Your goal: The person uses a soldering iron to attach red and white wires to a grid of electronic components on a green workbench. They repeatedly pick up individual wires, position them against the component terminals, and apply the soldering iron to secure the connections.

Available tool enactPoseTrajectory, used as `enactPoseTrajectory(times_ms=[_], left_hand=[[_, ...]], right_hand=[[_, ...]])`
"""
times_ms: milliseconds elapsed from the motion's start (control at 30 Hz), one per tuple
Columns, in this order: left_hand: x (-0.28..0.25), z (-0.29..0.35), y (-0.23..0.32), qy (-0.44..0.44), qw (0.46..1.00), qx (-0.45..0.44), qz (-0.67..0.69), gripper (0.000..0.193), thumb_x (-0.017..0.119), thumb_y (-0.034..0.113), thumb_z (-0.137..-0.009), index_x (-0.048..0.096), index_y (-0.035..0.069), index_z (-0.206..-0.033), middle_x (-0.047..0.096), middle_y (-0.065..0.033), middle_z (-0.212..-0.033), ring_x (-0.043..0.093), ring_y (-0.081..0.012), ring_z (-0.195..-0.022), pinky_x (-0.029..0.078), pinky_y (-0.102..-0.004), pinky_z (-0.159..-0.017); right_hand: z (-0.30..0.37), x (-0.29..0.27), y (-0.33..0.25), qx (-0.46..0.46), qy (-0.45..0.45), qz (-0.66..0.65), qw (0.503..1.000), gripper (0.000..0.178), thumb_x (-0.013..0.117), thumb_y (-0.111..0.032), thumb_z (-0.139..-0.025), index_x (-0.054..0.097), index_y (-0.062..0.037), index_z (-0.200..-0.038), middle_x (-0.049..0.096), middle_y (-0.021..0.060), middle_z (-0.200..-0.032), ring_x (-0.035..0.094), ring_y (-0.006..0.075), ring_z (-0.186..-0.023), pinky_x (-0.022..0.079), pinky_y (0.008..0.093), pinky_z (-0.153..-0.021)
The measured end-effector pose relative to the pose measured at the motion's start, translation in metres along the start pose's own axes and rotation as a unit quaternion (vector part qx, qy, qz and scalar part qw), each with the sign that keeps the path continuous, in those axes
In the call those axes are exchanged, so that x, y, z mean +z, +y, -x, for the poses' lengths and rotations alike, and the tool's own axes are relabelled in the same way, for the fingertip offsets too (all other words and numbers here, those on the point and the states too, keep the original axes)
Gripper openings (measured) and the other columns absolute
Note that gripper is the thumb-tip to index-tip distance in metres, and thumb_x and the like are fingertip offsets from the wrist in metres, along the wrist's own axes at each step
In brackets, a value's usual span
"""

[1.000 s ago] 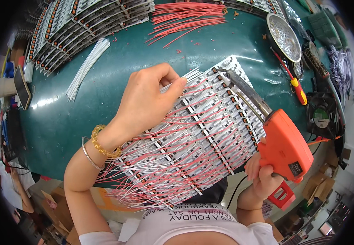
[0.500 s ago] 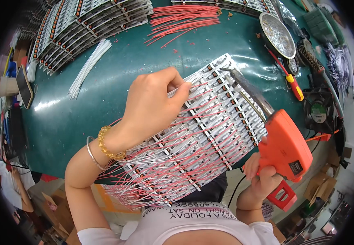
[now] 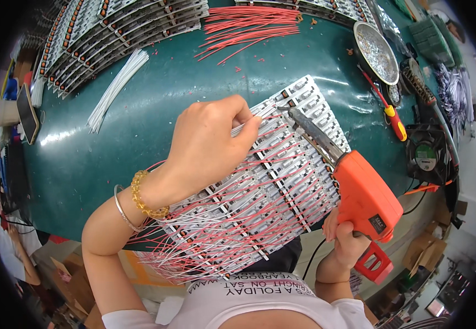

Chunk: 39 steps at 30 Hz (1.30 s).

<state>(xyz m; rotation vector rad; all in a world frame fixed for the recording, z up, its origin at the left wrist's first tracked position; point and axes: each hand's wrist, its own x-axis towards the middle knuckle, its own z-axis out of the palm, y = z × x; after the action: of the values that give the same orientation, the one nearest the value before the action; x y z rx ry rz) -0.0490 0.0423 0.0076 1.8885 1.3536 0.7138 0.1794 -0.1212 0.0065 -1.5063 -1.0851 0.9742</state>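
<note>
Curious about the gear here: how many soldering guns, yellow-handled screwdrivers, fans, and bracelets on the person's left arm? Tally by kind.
Soldering gun: 1
Screwdriver: 1
Fan: 1
Bracelets: 2
Total: 5

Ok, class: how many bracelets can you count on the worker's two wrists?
2: a yellow beaded bracelet around the wrist of the left hand, and a thin silver-coloured metal bangle beside it, farther from that hand. No others show.

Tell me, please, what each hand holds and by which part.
Right hand: soldering gun, by its handle. Left hand: white wires, seemingly near one end.
</note>
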Motion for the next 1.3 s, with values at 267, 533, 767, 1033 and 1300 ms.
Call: enactPoseTrajectory(times_ms=[267,533,767,1033,1300], left_hand=[[0.002,0.001,0.000,-0.001,1.000,-0.003,0.000,0.019,0.069,0.014,-0.084,0.064,-0.003,-0.076,0.065,-0.0123,-0.065,0.059,-0.0153,-0.055,0.046,-0.0300,-0.054],[-0.002,0.002,0.004,0.022,1.000,0.010,-0.015,0.017,0.070,0.012,-0.083,0.065,-0.002,-0.078,0.065,-0.0116,-0.065,0.058,-0.0156,-0.055,0.045,-0.0299,-0.054],[-0.013,0.007,0.019,0.076,0.989,0.112,-0.054,0.011,0.071,0.011,-0.083,0.065,0.004,-0.076,0.064,-0.0053,-0.069,0.056,-0.0197,-0.063,0.042,-0.0316,-0.066],[0.016,0.010,0.007,0.067,0.982,0.154,-0.092,0.020,0.069,0.011,-0.082,0.056,0.006,-0.068,0.059,-0.0048,-0.062,0.053,-0.0227,-0.057,0.036,-0.0350,-0.070],[0.016,0.009,0.004,0.071,0.981,0.158,-0.091,0.019,0.070,0.009,-0.081,0.056,0.006,-0.068,0.059,-0.0055,-0.062,0.054,-0.0235,-0.058,0.037,-0.0354,-0.067]], right_hand=[[0.001,0.001,-0.003,-0.028,0.009,-0.038,0.999,0.075,0.065,-0.044,-0.090,0.041,0.0177,-0.125,0.045,0.0014,-0.052,0.042,0.0104,-0.040,0.037,0.0236,-0.041],[0.005,-0.004,0.010,-0.070,0.003,-0.056,0.996,0.077,0.063,-0.046,-0.090,0.040,0.0171,-0.127,0.043,0.0004,-0.052,0.042,0.0096,-0.039,0.037,0.0234,-0.040],[0.011,-0.004,0.002,-0.062,0.036,-0.073,0.995,0.077,0.059,-0.050,-0.091,0.040,0.0156,-0.128,0.043,-0.0001,-0.051,0.042,0.0091,-0.039,0.038,0.0229,-0.041],[0.017,-0.003,0.004,-0.034,0.027,-0.052,0.998,0.077,0.061,-0.049,-0.090,0.040,0.0149,-0.128,0.044,-0.0001,-0.051,0.042,0.0093,-0.040,0.038,0.0238,-0.042],[0.018,-0.009,0.014,-0.012,0.007,-0.013,1.000,0.074,0.066,-0.047,-0.088,0.044,0.0135,-0.124,0.045,0.0014,-0.052,0.042,0.0101,-0.041,0.038,0.0245,-0.042]])
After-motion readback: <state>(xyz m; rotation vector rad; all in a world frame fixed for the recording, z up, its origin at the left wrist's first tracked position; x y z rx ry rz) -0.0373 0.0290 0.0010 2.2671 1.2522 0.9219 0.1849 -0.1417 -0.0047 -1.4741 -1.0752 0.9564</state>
